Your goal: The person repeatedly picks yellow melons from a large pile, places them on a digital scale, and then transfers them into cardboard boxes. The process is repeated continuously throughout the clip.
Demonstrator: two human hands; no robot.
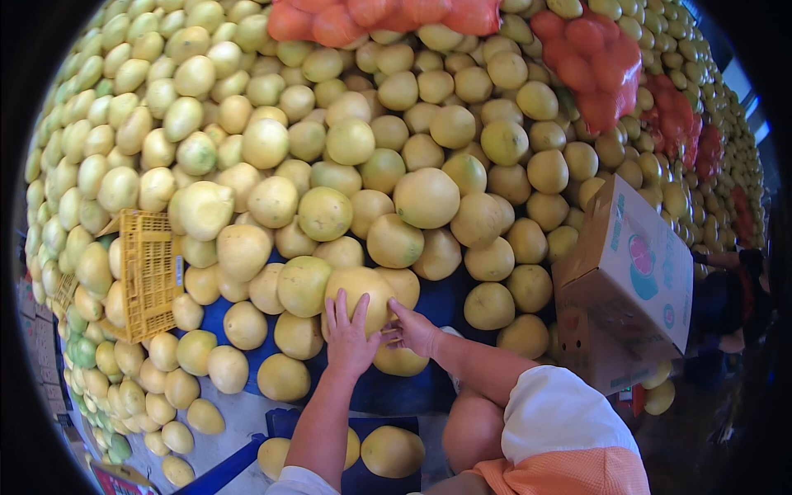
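Observation:
A large yellow pomelo [362, 291] lies at the near edge of the heap, between my two hands. Spread over its near left side are the fingers of my left hand [351, 340]. My right hand [413, 331] cups its right side, fingers bent and partly hidden. Another pomelo [304, 286] touches it on the left, and one more [401, 361] sits just below my right hand. Blue sheeting [433, 383] shows under the nearest fruit.
A yellow plastic crate [148, 275] stands tilted among the pomelos at left. To the right, a printed cardboard box [625, 272] sits on another carton [594, 352]. Red mesh bags of fruit [591, 65] lie on the heap. A person [733, 291] is at far right.

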